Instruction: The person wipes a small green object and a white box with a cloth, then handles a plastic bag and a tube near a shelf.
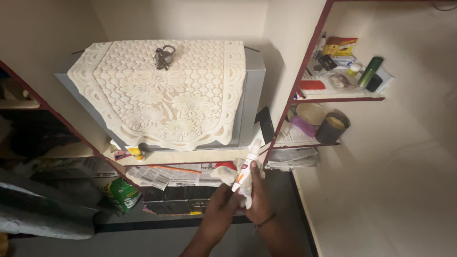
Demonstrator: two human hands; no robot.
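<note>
Both hands meet below the shelf.
Right hand (259, 197) grips a white tube (246, 166); left hand (219, 207) clutches a cloth (227, 172) — wipe firmly, tube steady.

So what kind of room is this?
Probably a lived-in home room: a grey boxy television draped with a cream lace cloth, built-in wall shelves crowded with bottles and boxes, and newspaper sheets lining the ledge.

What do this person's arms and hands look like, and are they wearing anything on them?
Both forearms are bare, no sleeves or gloves in view. The right hand has a thin dark band round its wrist. The left hand shows no ring, watch or band.
</note>
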